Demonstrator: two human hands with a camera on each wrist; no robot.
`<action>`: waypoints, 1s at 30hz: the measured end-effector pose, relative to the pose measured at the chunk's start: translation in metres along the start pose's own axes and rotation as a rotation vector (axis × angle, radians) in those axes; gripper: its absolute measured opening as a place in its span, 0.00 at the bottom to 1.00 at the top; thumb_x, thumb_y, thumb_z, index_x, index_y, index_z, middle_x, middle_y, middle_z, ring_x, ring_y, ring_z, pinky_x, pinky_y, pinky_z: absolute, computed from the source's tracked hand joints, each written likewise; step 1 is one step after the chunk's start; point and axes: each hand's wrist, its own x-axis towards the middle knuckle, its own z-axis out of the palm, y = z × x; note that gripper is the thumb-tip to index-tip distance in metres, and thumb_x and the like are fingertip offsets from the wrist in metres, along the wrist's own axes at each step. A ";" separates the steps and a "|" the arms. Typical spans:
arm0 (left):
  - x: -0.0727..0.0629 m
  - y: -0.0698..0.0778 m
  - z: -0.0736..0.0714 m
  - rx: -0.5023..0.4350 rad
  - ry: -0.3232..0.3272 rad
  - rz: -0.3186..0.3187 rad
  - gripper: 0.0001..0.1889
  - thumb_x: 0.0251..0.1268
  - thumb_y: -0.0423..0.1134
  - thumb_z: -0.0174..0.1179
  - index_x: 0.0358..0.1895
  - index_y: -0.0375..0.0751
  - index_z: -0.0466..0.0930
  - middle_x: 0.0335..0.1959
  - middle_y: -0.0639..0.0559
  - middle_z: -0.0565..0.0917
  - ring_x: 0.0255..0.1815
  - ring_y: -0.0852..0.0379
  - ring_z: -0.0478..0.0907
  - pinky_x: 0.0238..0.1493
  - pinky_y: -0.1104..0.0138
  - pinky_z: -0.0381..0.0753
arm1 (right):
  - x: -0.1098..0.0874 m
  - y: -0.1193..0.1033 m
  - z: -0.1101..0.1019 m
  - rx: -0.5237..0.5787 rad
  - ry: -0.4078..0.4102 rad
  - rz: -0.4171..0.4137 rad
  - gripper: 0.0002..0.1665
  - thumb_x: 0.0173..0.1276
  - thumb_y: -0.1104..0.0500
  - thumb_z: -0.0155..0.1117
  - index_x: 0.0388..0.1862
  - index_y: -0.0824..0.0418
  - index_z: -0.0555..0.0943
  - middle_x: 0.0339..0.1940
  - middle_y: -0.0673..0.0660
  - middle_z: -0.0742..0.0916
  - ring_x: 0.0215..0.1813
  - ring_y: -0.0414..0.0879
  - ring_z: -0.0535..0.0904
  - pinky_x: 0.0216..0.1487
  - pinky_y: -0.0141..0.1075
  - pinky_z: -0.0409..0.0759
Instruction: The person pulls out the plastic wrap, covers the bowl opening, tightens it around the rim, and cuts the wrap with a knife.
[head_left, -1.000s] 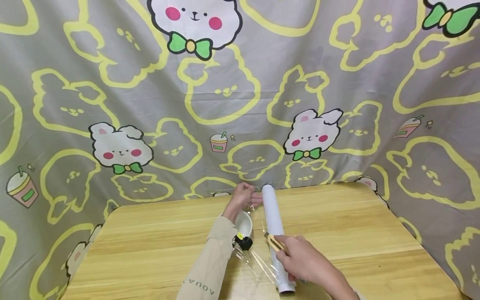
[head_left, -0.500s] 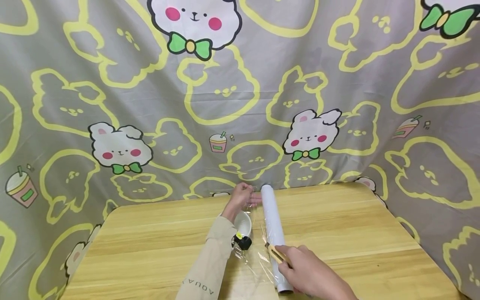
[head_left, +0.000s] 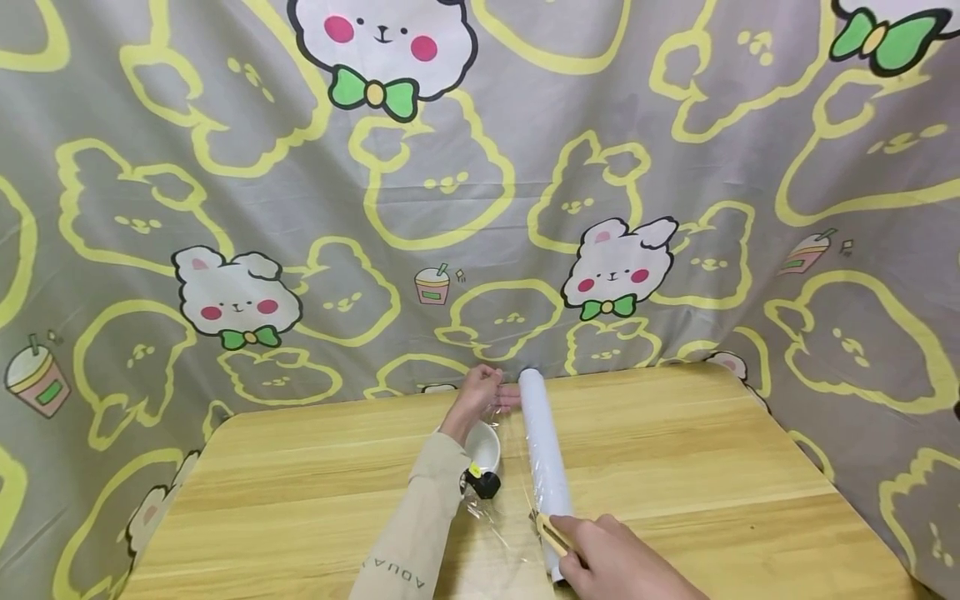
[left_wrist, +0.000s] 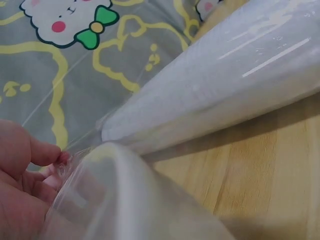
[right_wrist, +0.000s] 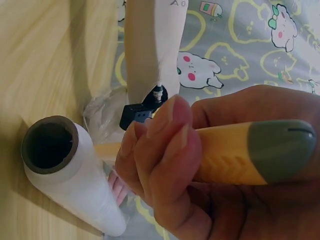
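Observation:
A white roll of cling film (head_left: 544, 458) lies lengthwise on the wooden table, its hollow cardboard core (right_wrist: 50, 145) showing at the near end. Between finger and thumb my left hand (head_left: 477, 395) pinches the loose edge of the film (left_wrist: 70, 175), at the far side of a white bowl (head_left: 487, 450). The clear film stretches from there over the bowl toward the roll. My right hand (head_left: 611, 557) grips a yellow utility knife (right_wrist: 225, 152) with a grey-green end cap. In the head view its blade tip is at the film along the roll's left side, near the roll's close end.
The table (head_left: 315, 492) extends to both sides, with a patterned curtain (head_left: 465, 208) hanging behind its far edge. A black wrist camera (head_left: 483, 483) on the left sleeve overlaps the bowl's near side. Loose film (right_wrist: 106, 111) lies crumpled beside the left forearm.
My right hand has drawn the knife toward the near end of the roll, along its left side. The stretched film near the blade looks slacker. My left hand has stayed in place.

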 end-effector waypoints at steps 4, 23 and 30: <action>-0.002 0.000 0.000 0.002 0.003 -0.007 0.18 0.85 0.35 0.41 0.61 0.18 0.61 0.51 0.17 0.80 0.51 0.28 0.83 0.45 0.53 0.89 | -0.002 0.000 0.001 0.010 -0.026 -0.010 0.28 0.66 0.63 0.59 0.63 0.76 0.78 0.11 0.40 0.67 0.12 0.33 0.57 0.15 0.29 0.61; -0.006 0.004 0.003 0.093 0.054 0.018 0.11 0.83 0.36 0.46 0.54 0.29 0.67 0.49 0.23 0.84 0.49 0.33 0.86 0.44 0.55 0.89 | -0.023 0.007 0.012 0.028 -0.036 -0.079 0.36 0.67 0.50 0.71 0.63 0.75 0.77 0.14 0.34 0.74 0.18 0.27 0.66 0.26 0.27 0.74; -0.006 0.004 0.003 0.143 0.128 0.124 0.09 0.78 0.32 0.49 0.55 0.32 0.66 0.45 0.26 0.85 0.38 0.36 0.85 0.30 0.66 0.80 | -0.027 0.014 0.018 -0.066 -0.060 -0.083 0.38 0.69 0.42 0.69 0.59 0.76 0.80 0.13 0.37 0.72 0.14 0.28 0.62 0.24 0.27 0.75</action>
